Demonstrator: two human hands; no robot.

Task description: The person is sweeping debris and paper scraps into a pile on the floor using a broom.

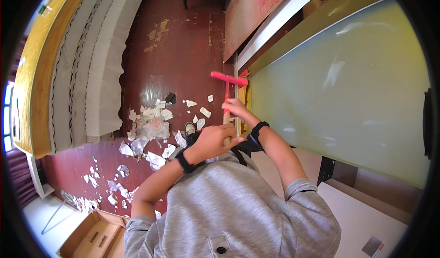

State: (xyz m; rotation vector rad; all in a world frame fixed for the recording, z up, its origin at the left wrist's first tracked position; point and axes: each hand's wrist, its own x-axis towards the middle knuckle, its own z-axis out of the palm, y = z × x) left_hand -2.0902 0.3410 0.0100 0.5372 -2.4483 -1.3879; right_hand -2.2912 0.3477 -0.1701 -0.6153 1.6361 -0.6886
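Note:
Both my hands grip a broom with a pink head (229,79) and a pale handle. My left hand (213,141) is closed round the upper end of the handle, close to my body. Farther down, my right hand (235,108) is wrapped round the handle just below its pink part. The broom head lies beyond my hands, beside the base of the cabinet on the right; whether it touches the floor I cannot tell. Left of my hands, a heap of torn white paper and clear plastic (153,125) covers part of the dark red floor (169,52).
A bed with a white ruffled skirt (107,61) runs along the left. On the right stands a table with a greenish glass top (339,84). More scraps (91,180) lie at the lower left near a wooden drawer (98,235). My shoe (189,129) is beside the heap.

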